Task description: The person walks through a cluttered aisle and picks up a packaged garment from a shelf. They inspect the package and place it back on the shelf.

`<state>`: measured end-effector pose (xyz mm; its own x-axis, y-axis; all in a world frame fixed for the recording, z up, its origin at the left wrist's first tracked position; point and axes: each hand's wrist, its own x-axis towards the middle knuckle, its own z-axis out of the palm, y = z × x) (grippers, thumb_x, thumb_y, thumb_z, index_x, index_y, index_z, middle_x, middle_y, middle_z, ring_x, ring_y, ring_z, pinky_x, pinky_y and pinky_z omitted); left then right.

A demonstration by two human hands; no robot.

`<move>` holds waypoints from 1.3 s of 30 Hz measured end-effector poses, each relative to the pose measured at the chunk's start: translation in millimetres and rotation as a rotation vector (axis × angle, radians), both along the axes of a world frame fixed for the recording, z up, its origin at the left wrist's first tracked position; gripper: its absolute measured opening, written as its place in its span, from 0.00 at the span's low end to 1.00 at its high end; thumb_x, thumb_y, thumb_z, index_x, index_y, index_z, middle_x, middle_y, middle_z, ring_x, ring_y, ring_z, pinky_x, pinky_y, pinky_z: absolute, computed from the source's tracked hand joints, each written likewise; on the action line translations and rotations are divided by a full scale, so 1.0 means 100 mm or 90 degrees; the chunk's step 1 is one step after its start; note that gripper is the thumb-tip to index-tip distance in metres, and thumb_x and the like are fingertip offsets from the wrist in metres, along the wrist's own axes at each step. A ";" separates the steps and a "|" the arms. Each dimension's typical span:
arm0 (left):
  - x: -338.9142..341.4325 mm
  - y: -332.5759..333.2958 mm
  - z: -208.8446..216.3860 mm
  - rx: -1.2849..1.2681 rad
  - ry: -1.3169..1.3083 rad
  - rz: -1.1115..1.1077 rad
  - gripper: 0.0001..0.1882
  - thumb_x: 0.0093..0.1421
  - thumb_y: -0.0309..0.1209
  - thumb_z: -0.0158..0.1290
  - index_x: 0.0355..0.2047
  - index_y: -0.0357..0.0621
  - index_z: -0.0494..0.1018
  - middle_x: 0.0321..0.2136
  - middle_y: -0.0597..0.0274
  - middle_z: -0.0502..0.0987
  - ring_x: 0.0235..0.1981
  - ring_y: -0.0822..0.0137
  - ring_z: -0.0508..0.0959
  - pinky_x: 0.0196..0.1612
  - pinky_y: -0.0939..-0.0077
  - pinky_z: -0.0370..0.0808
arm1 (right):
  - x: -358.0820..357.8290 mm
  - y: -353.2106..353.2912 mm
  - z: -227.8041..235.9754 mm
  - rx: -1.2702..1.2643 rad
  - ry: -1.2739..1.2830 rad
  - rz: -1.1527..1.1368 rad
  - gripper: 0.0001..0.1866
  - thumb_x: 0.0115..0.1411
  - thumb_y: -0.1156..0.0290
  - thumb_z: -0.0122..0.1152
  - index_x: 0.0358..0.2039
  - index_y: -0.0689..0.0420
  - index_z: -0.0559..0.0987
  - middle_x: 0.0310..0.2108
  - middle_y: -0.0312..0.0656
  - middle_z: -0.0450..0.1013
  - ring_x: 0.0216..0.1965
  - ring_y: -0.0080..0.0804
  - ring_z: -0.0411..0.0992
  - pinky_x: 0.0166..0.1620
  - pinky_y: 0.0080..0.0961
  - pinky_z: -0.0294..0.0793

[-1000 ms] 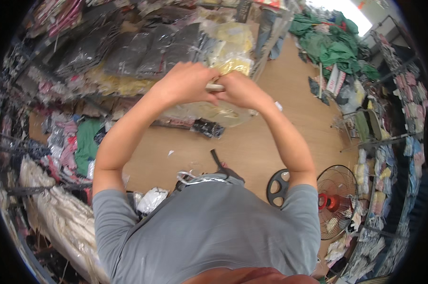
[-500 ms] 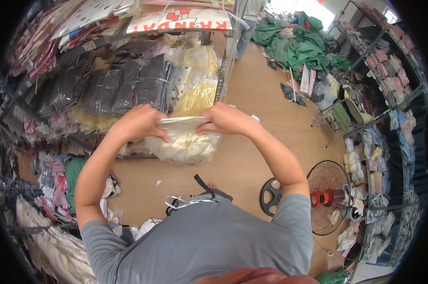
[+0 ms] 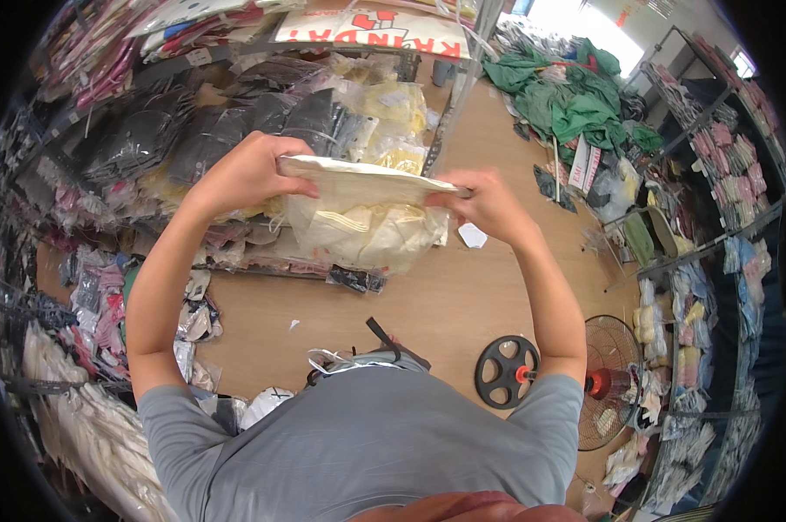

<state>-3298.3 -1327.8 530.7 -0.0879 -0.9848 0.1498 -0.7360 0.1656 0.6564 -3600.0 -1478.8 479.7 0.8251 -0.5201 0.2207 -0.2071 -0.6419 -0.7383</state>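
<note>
Between my two hands hangs a clear plastic bag (image 3: 358, 235) with folded cream cloth inside, probably a garment. My left hand (image 3: 258, 174) pinches the left end of its top edge, thumb on the near side. At the opposite end, my right hand (image 3: 484, 204) grips the same edge between thumb and fingers. That edge is pulled straight and slopes slightly down to the right. Behind the bag are shelf stacks of bagged dark grey garments (image 3: 203, 143) and yellow ones (image 3: 393, 109).
Metal shelving (image 3: 449, 113) stands ahead and to the left. A black fan (image 3: 608, 383) and its round base (image 3: 507, 372) are by my right arm. Green cloth (image 3: 575, 104) is heaped on the floor far right. Loaded racks (image 3: 715, 174) line the right side.
My hands have moved apart and farther forward, drawing the bag's top edge out wide and straight. The view has shifted, and the person by the far shelf is now mostly out of sight.
</note>
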 end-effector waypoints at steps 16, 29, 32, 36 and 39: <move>-0.69 -0.28 0.33 -0.098 -0.259 -0.181 0.11 0.48 0.31 0.64 0.33 0.43 0.80 0.24 0.50 0.79 0.29 0.49 0.79 0.34 0.61 0.75 | 0.04 0.59 0.06 -0.088 0.038 -0.079 0.19 0.56 0.68 0.65 0.49 0.48 0.78 0.34 0.49 0.78 0.36 0.51 0.76 0.39 0.38 0.76; -0.11 -1.38 1.25 -0.498 -0.559 0.040 0.32 0.55 0.34 0.61 0.59 0.46 0.64 0.58 0.56 0.69 0.60 0.56 0.67 0.63 0.59 0.62 | -0.93 0.74 0.87 -0.275 0.294 0.077 0.28 0.45 0.82 0.55 0.46 0.43 0.82 0.32 0.46 0.79 0.31 0.47 0.77 0.36 0.39 0.76; 0.00 -1.72 1.13 -0.471 -0.683 0.091 0.30 0.56 0.31 0.57 0.59 0.47 0.64 0.57 0.57 0.69 0.60 0.56 0.66 0.64 0.58 0.62 | -1.02 0.82 1.19 -0.278 0.262 0.057 0.27 0.43 0.85 0.57 0.44 0.47 0.83 0.34 0.43 0.80 0.33 0.45 0.78 0.37 0.34 0.77; 0.06 -1.99 1.28 -0.354 -0.722 0.094 0.20 0.56 0.28 0.53 0.51 0.45 0.72 0.45 0.51 0.77 0.49 0.53 0.76 0.55 0.58 0.71 | -0.98 0.77 1.56 -0.298 0.132 0.044 0.23 0.43 0.87 0.58 0.41 0.54 0.84 0.35 0.45 0.80 0.34 0.43 0.79 0.38 0.30 0.78; -0.03 -2.03 1.62 -0.326 -0.740 0.113 0.16 0.59 0.33 0.52 0.47 0.44 0.76 0.38 0.48 0.80 0.42 0.50 0.79 0.47 0.57 0.74 | -0.89 0.76 1.89 -0.364 -0.056 -0.013 0.17 0.46 0.85 0.60 0.37 0.60 0.84 0.29 0.45 0.79 0.27 0.32 0.77 0.33 0.24 0.74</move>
